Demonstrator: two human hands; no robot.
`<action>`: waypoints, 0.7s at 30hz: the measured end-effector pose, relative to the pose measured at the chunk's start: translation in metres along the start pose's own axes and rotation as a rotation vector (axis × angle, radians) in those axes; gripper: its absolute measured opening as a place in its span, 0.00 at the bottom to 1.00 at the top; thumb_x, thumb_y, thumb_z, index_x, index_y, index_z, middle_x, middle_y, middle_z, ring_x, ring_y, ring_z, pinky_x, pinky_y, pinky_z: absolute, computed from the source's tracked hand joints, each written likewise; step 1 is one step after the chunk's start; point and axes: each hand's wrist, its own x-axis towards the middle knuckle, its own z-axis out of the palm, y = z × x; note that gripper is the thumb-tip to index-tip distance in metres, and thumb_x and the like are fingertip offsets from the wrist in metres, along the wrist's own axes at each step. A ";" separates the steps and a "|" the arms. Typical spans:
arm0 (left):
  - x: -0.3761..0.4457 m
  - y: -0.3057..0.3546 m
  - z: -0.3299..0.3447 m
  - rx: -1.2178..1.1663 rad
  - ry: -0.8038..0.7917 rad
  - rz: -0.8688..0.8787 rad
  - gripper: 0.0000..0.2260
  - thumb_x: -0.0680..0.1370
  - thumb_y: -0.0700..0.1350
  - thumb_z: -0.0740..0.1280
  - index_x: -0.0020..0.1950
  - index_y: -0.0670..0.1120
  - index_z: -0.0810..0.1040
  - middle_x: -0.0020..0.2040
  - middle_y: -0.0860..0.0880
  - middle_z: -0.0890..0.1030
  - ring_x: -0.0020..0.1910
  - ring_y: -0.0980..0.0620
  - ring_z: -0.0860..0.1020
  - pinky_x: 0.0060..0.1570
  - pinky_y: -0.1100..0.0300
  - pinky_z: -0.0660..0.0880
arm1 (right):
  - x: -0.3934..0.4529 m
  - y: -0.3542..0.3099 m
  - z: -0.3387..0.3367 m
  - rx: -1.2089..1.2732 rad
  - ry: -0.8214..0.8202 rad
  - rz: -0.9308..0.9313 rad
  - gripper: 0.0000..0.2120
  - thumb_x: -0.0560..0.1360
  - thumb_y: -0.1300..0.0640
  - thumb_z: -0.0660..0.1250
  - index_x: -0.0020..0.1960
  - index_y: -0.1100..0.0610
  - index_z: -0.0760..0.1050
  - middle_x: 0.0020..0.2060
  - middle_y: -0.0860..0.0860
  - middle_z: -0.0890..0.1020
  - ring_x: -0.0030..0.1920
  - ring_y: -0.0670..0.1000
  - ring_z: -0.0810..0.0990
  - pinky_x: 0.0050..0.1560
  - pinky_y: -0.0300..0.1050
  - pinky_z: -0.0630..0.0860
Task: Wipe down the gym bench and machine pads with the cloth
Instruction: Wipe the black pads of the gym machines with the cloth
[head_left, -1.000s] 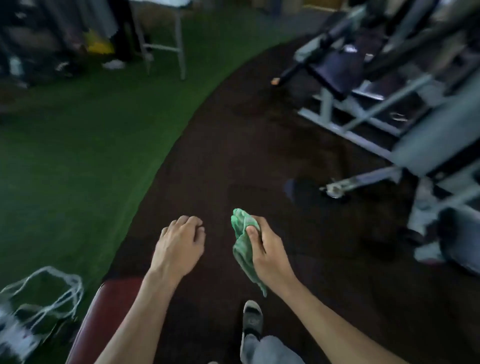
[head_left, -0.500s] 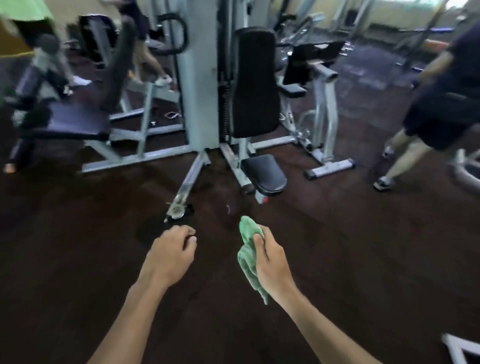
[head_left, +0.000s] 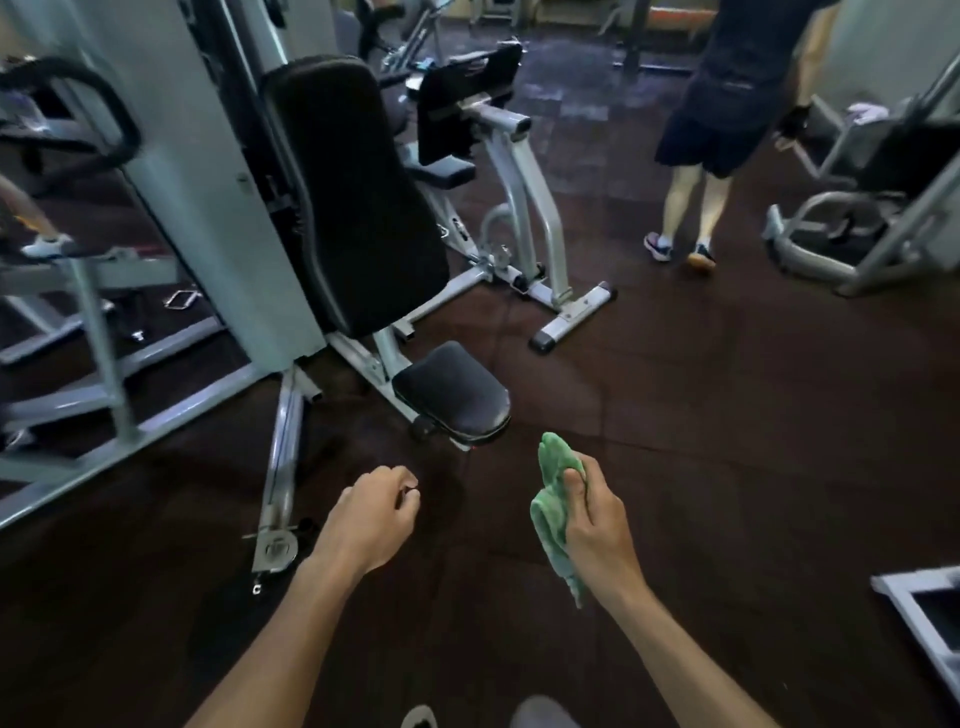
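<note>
A grey weight machine (head_left: 208, 171) stood on the dark floor (head_left: 701, 415), its tall black back pad (head_left: 358, 192) upright above a small black seat pad (head_left: 454, 397), while another person (head_left: 727, 104) stood well apart to the right. The left hand (head_left: 369, 519) hung loosely curled and empty. The right hand (head_left: 597, 525) gripped the bunched green cloth (head_left: 553, 512) just below the seat pad, not touching it.
</note>
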 end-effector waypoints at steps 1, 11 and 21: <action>0.024 0.001 -0.003 0.009 -0.012 0.008 0.13 0.82 0.52 0.61 0.62 0.51 0.79 0.57 0.52 0.81 0.59 0.48 0.79 0.61 0.47 0.76 | 0.018 0.000 0.003 -0.008 0.008 0.009 0.11 0.86 0.53 0.55 0.62 0.49 0.76 0.43 0.49 0.84 0.44 0.43 0.82 0.42 0.31 0.73; 0.280 -0.001 0.045 -0.063 -0.051 -0.127 0.13 0.81 0.50 0.62 0.62 0.50 0.80 0.57 0.50 0.81 0.57 0.46 0.80 0.61 0.45 0.76 | 0.284 0.079 0.045 -0.179 -0.165 -0.029 0.11 0.86 0.54 0.55 0.65 0.47 0.74 0.49 0.41 0.82 0.51 0.37 0.80 0.48 0.26 0.70; 0.506 -0.058 0.217 -0.180 0.042 -0.531 0.14 0.83 0.47 0.61 0.68 0.48 0.75 0.66 0.47 0.76 0.67 0.46 0.73 0.66 0.46 0.73 | 0.540 0.293 0.192 -0.622 -0.787 -0.297 0.25 0.86 0.46 0.51 0.79 0.56 0.63 0.77 0.53 0.68 0.75 0.53 0.69 0.76 0.54 0.67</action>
